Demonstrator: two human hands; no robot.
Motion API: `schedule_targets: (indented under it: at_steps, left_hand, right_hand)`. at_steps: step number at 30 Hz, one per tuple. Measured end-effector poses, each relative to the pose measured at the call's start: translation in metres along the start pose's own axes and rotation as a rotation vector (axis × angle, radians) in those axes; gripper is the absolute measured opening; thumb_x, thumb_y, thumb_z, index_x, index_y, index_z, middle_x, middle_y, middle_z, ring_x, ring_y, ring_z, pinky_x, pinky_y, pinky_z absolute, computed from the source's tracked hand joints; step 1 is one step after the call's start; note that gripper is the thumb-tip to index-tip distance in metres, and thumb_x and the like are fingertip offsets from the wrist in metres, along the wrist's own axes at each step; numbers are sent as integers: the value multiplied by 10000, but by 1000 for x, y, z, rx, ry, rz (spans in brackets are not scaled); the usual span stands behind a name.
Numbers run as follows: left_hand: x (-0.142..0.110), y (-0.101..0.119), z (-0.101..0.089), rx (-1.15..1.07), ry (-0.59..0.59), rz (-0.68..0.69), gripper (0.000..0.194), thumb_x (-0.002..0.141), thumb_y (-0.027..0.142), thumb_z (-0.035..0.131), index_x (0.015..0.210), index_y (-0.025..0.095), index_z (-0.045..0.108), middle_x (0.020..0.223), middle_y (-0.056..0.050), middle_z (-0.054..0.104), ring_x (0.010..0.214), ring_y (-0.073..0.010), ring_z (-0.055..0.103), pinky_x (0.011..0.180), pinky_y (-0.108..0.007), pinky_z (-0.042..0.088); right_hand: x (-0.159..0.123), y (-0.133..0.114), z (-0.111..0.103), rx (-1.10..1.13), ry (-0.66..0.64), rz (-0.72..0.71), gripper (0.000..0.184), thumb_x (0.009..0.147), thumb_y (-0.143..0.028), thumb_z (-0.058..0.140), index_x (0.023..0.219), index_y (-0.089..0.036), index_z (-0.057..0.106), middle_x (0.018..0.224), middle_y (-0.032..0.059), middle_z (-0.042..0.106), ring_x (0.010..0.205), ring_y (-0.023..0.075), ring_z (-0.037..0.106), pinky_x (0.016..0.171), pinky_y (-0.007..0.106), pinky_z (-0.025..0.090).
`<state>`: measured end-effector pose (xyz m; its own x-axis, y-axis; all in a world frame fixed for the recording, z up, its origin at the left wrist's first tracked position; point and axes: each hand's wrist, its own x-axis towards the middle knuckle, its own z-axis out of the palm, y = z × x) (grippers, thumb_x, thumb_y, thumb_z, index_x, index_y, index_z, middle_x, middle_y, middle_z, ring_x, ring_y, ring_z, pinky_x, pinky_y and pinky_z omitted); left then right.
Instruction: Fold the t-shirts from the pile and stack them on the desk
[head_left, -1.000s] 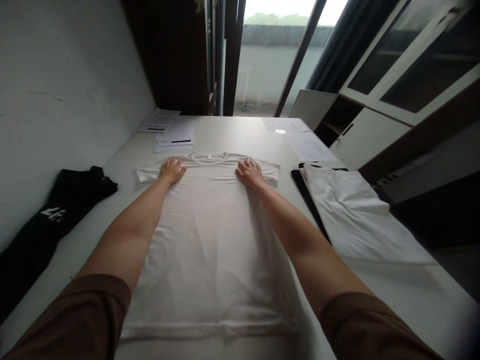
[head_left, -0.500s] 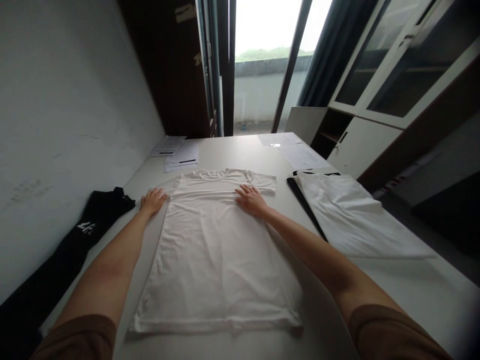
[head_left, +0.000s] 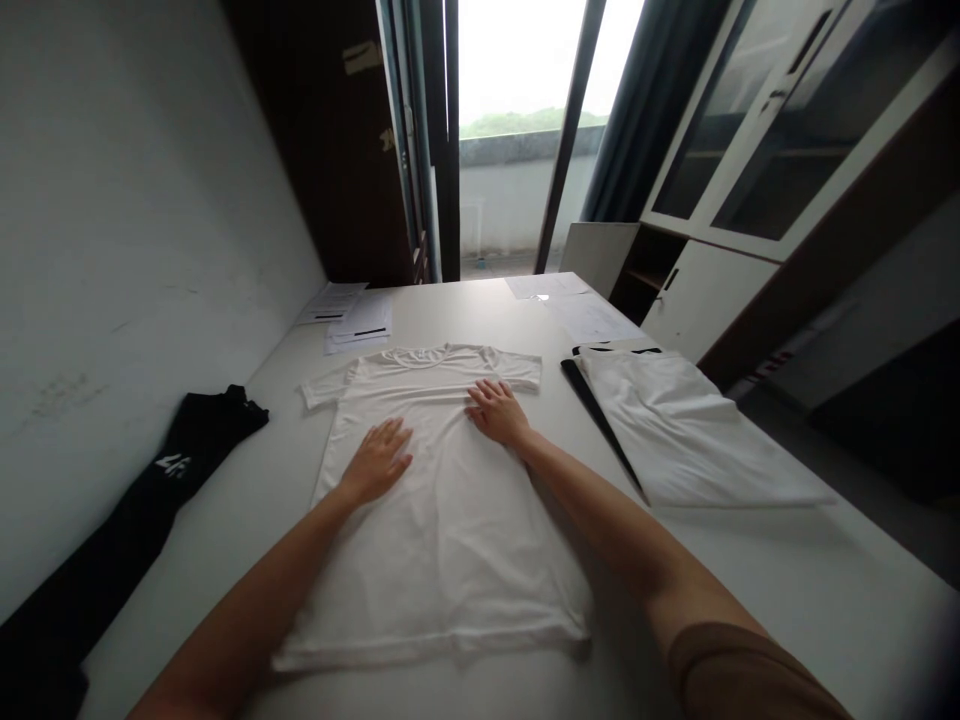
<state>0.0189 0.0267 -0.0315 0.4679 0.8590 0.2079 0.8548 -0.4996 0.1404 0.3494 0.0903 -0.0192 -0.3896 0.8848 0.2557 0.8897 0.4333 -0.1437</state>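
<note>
A white T-shirt [head_left: 442, 560] lies spread on the table, its collar toward the window and its hem nearest me. Both short sleeves stretch out to the sides, and soft wrinkles cross the chest. My left hand [head_left: 377, 462] is over the left-middle of the shirt, palm down with fingers apart; whether it presses on the cloth I cannot tell. On the upper right of the chest rests my right hand [head_left: 498, 411], flat and with its fingers spread. Neither hand grips anything.
Folded white cloth [head_left: 697, 440] lies over black cloth on the right. A black garment [head_left: 180, 460] with a white print runs along the left wall. Papers [head_left: 360, 320] lie at the far left, more sheets [head_left: 592, 315] at the far right of the white table [head_left: 457, 310]. Cabinets stand at right.
My left hand has left the left sleeve and moved right and toward me, over the shirt's body. My right hand stays at about the same place on the chest. The view has shifted slightly.
</note>
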Motion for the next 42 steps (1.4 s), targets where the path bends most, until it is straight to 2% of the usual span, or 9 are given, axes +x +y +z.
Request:
schedule_targets:
  at_steps: [5, 9, 14, 17, 21, 27, 30, 36, 42]
  left_hand:
    - [-23, 17, -7, -35, -8, -1, 478, 1036, 418, 451, 1464, 232, 552, 1598, -103, 469, 1486, -267, 416, 1271, -509, 272]
    - [-20, 16, -11, -43, -26, 9, 497, 1016, 440, 487, 1471, 251, 552, 1614, -95, 449, 1499, -287, 397, 1270, -534, 266]
    - [-28, 18, -10, -44, -59, 28, 544, 1025, 478, 469, 1511, 236, 509, 1635, -104, 416, 1514, -289, 371, 1275, -542, 243]
    - [-34, 30, -15, -51, -74, 33, 564, 1020, 454, 487, 1543, 246, 462, 1633, -113, 414, 1513, -289, 374, 1268, -552, 253]
    - [-34, 81, -24, -91, -62, 112, 527, 1020, 403, 503, 1527, 263, 475, 1631, -122, 412, 1515, -286, 371, 1264, -557, 260]
    - [-53, 207, -25, -224, -233, 536, 663, 1006, 597, 499, 1564, 243, 444, 1662, -130, 362, 1545, -327, 311, 1263, -558, 231]
    - [-70, 248, -26, -241, -260, 667, 703, 1023, 649, 415, 1607, 260, 379, 1694, -119, 296, 1570, -339, 250, 1265, -591, 185]
    - [-85, 262, -39, -246, -283, 704, 739, 1033, 688, 324, 1633, 256, 325, 1714, -102, 244, 1589, -333, 191, 1273, -592, 163]
    - [-106, 275, -40, -245, -251, 754, 716, 1049, 648, 320, 1629, 229, 336, 1705, -109, 267, 1582, -331, 219, 1264, -599, 200]
  right_hand:
    - [-11, -4, -3, -13, -75, -144, 520, 1079, -487, 357, 1507, -253, 536, 1610, 108, 437, 1492, 287, 358, 1256, 496, 153]
    - [-19, 4, 0, 0, -121, -69, 574, 1081, -528, 328, 1567, -254, 465, 1645, 102, 383, 1516, 274, 335, 1246, 460, 215]
    - [-32, 10, 5, -5, -155, 9, 616, 1075, -565, 315, 1604, -264, 409, 1688, 92, 299, 1564, 288, 244, 1265, 485, 172]
    - [-35, 8, 8, -10, -179, 31, 629, 1069, -576, 328, 1616, -272, 383, 1705, 92, 251, 1580, 306, 190, 1264, 517, 158]
    - [-36, 6, 10, -1, -177, 52, 647, 1060, -589, 345, 1624, -274, 366, 1707, 103, 244, 1581, 334, 170, 1258, 538, 163]
    - [-41, 9, 3, -16, -92, 24, 573, 1052, -555, 401, 1539, -271, 507, 1674, 102, 328, 1578, 315, 190, 1260, 522, 164]
    - [-43, 16, -1, -33, -68, 31, 552, 1056, -530, 399, 1513, -254, 539, 1659, 102, 360, 1574, 295, 207, 1262, 517, 170]
    - [-41, 39, 4, -27, -69, 161, 536, 1058, -490, 393, 1508, -240, 541, 1641, 104, 389, 1554, 297, 258, 1244, 507, 226]
    - [-40, 43, 6, -34, -17, 256, 504, 1042, -457, 422, 1458, -220, 579, 1612, 114, 429, 1512, 315, 317, 1201, 497, 295]
